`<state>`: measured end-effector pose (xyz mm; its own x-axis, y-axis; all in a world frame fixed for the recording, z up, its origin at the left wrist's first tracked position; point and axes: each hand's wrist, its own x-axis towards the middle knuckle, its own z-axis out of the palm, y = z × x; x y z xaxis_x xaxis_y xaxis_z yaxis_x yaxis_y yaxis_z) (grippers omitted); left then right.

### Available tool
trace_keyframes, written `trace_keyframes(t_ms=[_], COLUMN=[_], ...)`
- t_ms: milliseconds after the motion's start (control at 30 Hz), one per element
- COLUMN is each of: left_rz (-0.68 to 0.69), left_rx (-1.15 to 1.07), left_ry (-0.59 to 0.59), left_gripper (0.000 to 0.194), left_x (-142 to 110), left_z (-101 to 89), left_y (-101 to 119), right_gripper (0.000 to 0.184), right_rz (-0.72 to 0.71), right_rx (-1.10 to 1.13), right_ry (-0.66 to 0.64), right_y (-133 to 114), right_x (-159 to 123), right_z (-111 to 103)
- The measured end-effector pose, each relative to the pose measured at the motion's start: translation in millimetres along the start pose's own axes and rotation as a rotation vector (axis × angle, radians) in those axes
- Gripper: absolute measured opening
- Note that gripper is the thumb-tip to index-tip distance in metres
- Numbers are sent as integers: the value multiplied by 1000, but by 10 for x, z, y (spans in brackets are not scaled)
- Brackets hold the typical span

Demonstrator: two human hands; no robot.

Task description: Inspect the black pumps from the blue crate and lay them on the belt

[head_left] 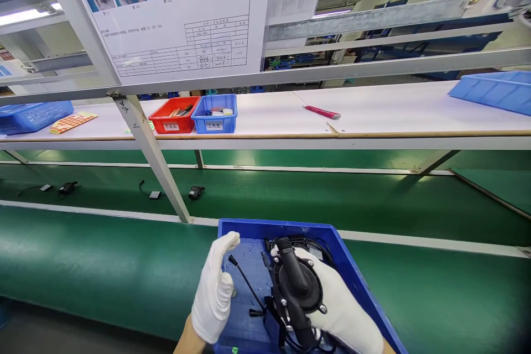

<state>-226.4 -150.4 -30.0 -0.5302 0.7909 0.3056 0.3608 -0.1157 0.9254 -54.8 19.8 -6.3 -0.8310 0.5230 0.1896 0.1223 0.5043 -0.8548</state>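
Note:
Both my hands wear white gloves and hover over a blue plastic bin [357, 282] at the near edge of the green bench. My right hand [340, 310] is wrapped round a black round pump-like part [296, 287] with a nozzle and screws on its rim. A thin black cable [246, 282] trails from the part toward my left hand [213, 293]. That hand is raised edge-on beside it, fingers together and loosely curved, holding nothing that I can see.
A green conveyor belt [290, 199] runs across, carrying small black adapters [194, 192] and cables. Above it, a white shelf holds a red bin [172, 116], a small blue bin [215, 114], a red-handled tool [323, 113] and blue trays at both ends. A slanted metal post [153, 155] stands ahead left.

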Motion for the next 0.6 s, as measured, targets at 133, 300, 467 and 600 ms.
trace_keyframes(t_ms=[133,300,467,600], left_rz=[-19,-17,-25,-31], left_rx=[-2,4,3,-7], left_ry=[-2,2,15,24], left_gripper=[69,67,68,67], left_x=[4,8,9,12], left_z=[9,0,-7,-3], left_y=[-9,-17,0,2], right_gripper=[62,64,62,71], right_rz=[17,54,53,24], right_rx=[7,98,248,165], right_ry=[8,-13,-15,41], right_y=[-17,73,209,371], right_x=[11,-30,-67,-159], right_z=[-19,-17,-46,-2])
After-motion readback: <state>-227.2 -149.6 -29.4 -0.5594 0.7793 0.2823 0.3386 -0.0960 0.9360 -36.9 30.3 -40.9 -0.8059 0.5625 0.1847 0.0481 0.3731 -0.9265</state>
